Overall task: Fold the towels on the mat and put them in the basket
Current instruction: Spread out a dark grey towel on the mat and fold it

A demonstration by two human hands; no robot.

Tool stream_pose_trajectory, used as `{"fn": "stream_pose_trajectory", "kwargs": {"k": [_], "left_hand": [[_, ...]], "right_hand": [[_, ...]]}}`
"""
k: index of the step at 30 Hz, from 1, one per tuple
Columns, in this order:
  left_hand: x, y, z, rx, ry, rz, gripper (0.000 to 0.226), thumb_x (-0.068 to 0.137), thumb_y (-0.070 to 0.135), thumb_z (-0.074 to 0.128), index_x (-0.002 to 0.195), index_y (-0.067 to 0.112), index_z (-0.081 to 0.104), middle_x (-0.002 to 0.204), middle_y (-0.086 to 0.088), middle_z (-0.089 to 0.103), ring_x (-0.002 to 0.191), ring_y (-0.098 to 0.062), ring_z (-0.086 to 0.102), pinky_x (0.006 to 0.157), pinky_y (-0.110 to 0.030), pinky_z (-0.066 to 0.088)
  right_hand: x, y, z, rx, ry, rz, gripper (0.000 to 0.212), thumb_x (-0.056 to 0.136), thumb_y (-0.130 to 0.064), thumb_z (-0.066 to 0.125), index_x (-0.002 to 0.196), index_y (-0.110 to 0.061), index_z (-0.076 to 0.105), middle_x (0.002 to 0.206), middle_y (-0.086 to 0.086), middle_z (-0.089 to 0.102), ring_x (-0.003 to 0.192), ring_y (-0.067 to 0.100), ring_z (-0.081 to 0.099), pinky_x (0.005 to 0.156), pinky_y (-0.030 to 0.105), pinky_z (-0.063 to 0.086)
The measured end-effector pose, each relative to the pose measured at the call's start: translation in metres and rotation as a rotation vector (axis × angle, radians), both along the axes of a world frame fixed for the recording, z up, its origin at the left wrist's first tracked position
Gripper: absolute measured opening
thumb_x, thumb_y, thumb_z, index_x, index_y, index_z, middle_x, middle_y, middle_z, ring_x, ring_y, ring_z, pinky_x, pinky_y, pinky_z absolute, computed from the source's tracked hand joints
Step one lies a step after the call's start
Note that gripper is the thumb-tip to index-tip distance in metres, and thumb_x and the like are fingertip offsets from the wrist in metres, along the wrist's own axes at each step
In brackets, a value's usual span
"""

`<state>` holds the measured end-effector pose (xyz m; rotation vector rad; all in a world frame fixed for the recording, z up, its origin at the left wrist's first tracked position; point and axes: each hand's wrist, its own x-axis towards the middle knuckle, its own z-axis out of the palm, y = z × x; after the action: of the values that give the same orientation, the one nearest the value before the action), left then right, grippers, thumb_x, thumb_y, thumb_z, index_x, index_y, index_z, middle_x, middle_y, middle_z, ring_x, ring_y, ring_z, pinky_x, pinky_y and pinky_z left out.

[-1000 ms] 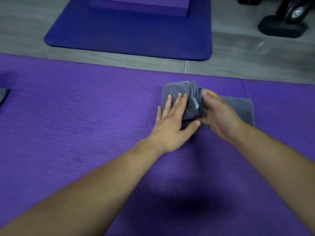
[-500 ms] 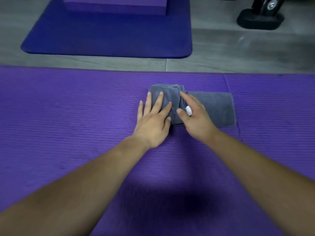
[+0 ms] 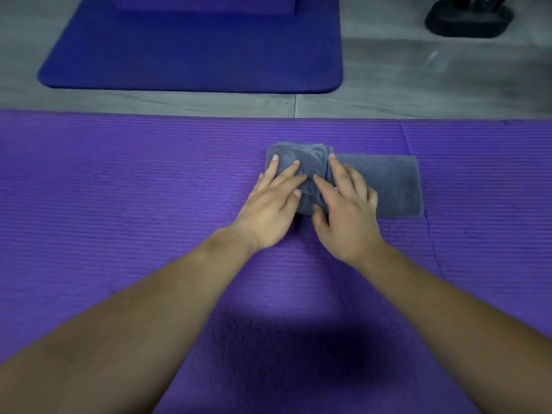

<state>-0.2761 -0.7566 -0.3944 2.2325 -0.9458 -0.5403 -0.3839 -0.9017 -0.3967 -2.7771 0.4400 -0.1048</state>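
A small grey towel (image 3: 391, 186) lies on the purple mat (image 3: 119, 204), its left part folded over into a thicker wad and its right part flat. My left hand (image 3: 271, 204) presses flat on the folded left part with straight fingers. My right hand (image 3: 346, 210) lies flat beside it, fingers spread over the fold's edge, the thumb on the mat at the towel's near edge. No basket is in view.
Grey floor runs behind the mat. A dark blue mat (image 3: 191, 52) with a purple block (image 3: 206, 3) on it lies at the back left. A black stand base (image 3: 469, 20) sits at the back right.
My right hand let go of the pinched fold and flattened onto the towel. The folded part now lies lower under both palms. The view shifted slightly.
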Motion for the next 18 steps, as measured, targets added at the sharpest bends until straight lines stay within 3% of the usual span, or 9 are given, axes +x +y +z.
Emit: {"fn": "stream_pose_trajectory", "kwargs": {"k": [3,6,8,10,13,16,18], "left_hand": [[0.005,-0.002,-0.003,-0.293,0.048,0.29,0.038,0.101,0.017,0.045,0.138,0.014,0.055,0.148,0.001,0.05,0.146,-0.016,0.036,0.123,-0.028,0.024],[0.005,-0.009,0.005,-0.295,0.167,0.563,0.044,0.095,0.019,0.064,0.136,0.017,0.048,0.122,0.007,0.056,0.11,-0.009,0.058,0.105,-0.028,0.045],[0.007,-0.014,0.005,-0.225,0.373,0.73,0.053,0.089,0.037,0.073,0.131,0.015,0.05,0.107,0.007,0.062,0.095,-0.01,0.063,0.098,-0.032,0.051],[0.01,-0.014,0.005,-0.164,0.49,0.801,0.063,0.076,0.06,0.073,0.116,0.013,0.061,0.105,0.001,0.07,0.097,-0.017,0.068,0.094,-0.038,0.056],[0.008,-0.02,0.015,-0.231,0.727,0.757,0.05,0.086,0.054,0.072,0.11,0.011,0.068,0.105,-0.007,0.077,0.095,-0.022,0.074,0.077,-0.034,0.059],[0.0,-0.033,0.025,-0.377,0.822,0.708,0.055,0.096,0.055,0.059,0.124,0.008,0.064,0.109,-0.01,0.077,0.098,-0.026,0.075,0.085,-0.041,0.059],[-0.014,-0.042,0.037,-0.467,0.852,0.688,0.064,0.094,0.064,0.047,0.126,0.01,0.062,0.112,-0.011,0.075,0.092,-0.022,0.072,0.085,-0.043,0.056]], "right_hand": [[0.002,-0.002,-0.003,-0.041,0.038,0.005,0.053,0.098,-0.033,0.051,0.148,-0.016,0.047,0.163,0.001,0.032,0.144,0.022,0.029,0.108,0.047,0.03],[0.002,-0.004,-0.005,-0.026,0.054,-0.003,0.053,0.101,-0.033,0.046,0.151,-0.016,0.043,0.164,-0.002,0.029,0.147,0.018,0.028,0.11,0.042,0.027],[0.001,-0.002,-0.005,0.023,0.053,-0.011,0.053,0.102,-0.033,0.044,0.153,-0.018,0.039,0.166,-0.004,0.025,0.149,0.016,0.024,0.113,0.041,0.023],[-0.001,-0.001,-0.005,0.115,0.048,-0.025,0.055,0.1,-0.033,0.046,0.153,-0.02,0.037,0.167,-0.007,0.021,0.151,0.012,0.02,0.117,0.041,0.018],[-0.001,-0.006,0.002,0.337,0.01,-0.102,0.058,0.092,-0.046,0.045,0.147,-0.025,0.047,0.163,-0.012,0.031,0.148,0.009,0.027,0.119,0.039,0.014],[0.005,-0.006,0.021,0.62,-0.036,-0.285,0.062,0.082,-0.073,0.037,0.122,-0.032,0.06,0.143,-0.013,0.056,0.135,0.013,0.046,0.12,0.044,0.024],[0.011,-0.004,0.032,0.704,-0.033,-0.418,0.069,0.073,-0.087,0.032,0.111,-0.036,0.057,0.125,-0.005,0.062,0.128,0.021,0.05,0.116,0.048,0.03]]}}
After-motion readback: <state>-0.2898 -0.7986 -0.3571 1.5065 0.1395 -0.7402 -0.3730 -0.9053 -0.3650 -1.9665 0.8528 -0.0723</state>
